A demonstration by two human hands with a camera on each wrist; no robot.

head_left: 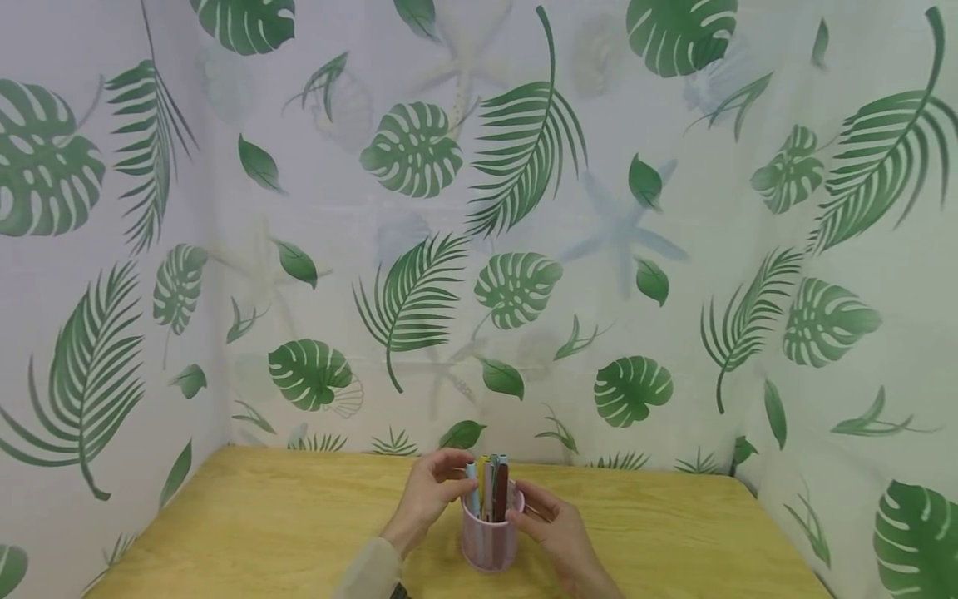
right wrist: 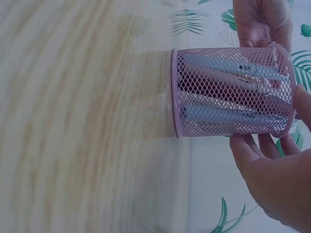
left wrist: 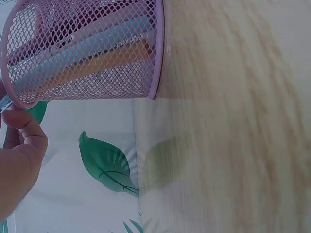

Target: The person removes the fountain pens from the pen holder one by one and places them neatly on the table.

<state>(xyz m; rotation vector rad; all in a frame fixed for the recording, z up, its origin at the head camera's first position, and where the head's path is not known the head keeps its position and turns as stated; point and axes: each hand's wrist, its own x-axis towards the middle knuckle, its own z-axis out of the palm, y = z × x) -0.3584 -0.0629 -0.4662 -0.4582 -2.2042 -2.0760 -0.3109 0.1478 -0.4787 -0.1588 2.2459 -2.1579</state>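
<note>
A pink mesh pen cup (head_left: 490, 545) stands upright on the table with several markers in it. My left hand (head_left: 428, 497) is at the cup's left rim and pinches a light blue marker (head_left: 473, 492) between thumb and fingers, its lower part inside the cup. On the other side, my right hand (head_left: 557, 530) holds the cup near its rim, thumb in front and fingers behind. A dark red marker (head_left: 502, 492) stands at the front right of the group. Through the mesh, the left wrist view shows an orange-yellow marker (left wrist: 104, 63).
The cup rests on a yellow wood-grain table (head_left: 299, 516), near its front side in the head view. Behind and beside the table hang pale sheets (head_left: 524, 358) printed with green leaves, starfish and shells.
</note>
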